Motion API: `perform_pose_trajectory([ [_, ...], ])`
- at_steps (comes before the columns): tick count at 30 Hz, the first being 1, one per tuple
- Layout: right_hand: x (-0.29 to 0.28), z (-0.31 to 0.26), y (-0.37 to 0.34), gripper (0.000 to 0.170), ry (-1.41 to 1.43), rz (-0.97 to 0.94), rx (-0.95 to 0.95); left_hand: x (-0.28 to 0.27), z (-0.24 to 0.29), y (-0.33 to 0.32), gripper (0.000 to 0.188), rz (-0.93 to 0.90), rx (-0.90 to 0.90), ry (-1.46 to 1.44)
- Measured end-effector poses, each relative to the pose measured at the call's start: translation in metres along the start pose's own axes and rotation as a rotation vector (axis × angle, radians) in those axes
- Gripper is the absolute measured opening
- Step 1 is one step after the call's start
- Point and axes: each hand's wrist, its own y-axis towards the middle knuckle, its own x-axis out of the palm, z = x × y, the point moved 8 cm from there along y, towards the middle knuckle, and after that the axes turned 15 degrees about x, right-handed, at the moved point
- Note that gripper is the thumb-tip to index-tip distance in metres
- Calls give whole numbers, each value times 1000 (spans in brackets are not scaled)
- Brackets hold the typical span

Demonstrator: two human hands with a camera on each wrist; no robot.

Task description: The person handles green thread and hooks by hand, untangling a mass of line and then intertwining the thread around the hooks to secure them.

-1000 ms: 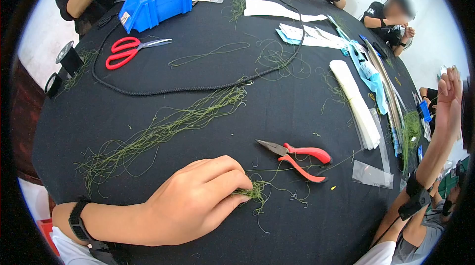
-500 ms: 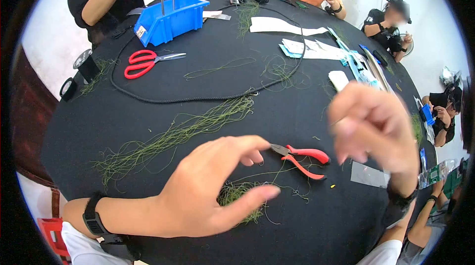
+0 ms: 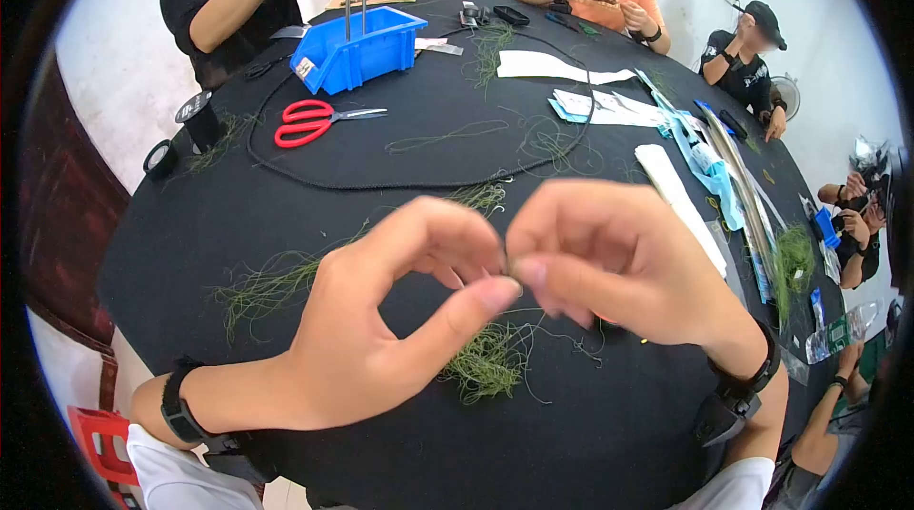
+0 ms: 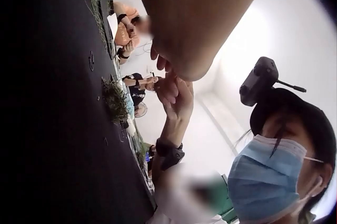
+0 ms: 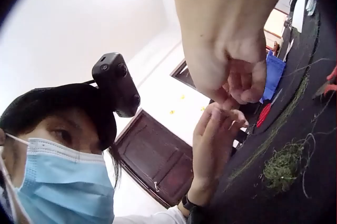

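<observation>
Both hands meet fingertip to fingertip above the black table. My left hand (image 3: 367, 320) pinches with thumb and index finger, and my right hand (image 3: 633, 267) does likewise from the other side. A thin strand of green line seems to be between them, mostly hidden by the fingertips. Below lies a tangled clump of green line (image 3: 486, 367), with loose ends trailing right. A longer bundle of green line (image 3: 271, 286) stretches out beyond the left hand. Red-handled pliers (image 5: 329, 88) lie on the table, largely covered by the right hand in the head view.
Red-handled scissors (image 3: 307, 124), a blue bin (image 3: 357, 58) and a black cord (image 3: 381, 186) lie farther back. Dark spools (image 3: 198, 122) stand at the left edge. White strips (image 3: 666, 186) and packaging occupy the right side. Other people sit around the table.
My left hand has let go of the green clump and lifted off it. The right hand has come down from high on the right to meet the left fingertips.
</observation>
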Motion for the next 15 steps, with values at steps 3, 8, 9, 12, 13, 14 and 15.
perform_pose_trajectory([
  [3, 1, -26, 2, 10, -98, 122, -330, 11, -6, -2, 54, 38, -151, -369],
  [8, 3, -47, 1, 13, -97, 324, -403, 0, -9, 0, 19, 125, -200, -453],
  [9, -3, -46, 1, 14, -56, 387, -380, -6, -8, 0, 19, 160, -209, -428],
  [12, -31, -33, 9, 18, 61, 524, -336, -33, 1, -5, 22, 268, -215, -288],
  [13, -41, -23, 13, 19, 102, 552, -305, -44, 2, -9, 22, 277, -233, -234],
  [14, -48, -13, 19, 20, 129, 564, -270, -57, 5, -13, 22, 286, -251, -180],
  [15, -53, -2, 26, 20, 156, 578, -235, -68, 8, -18, 22, 293, -269, -127],
])
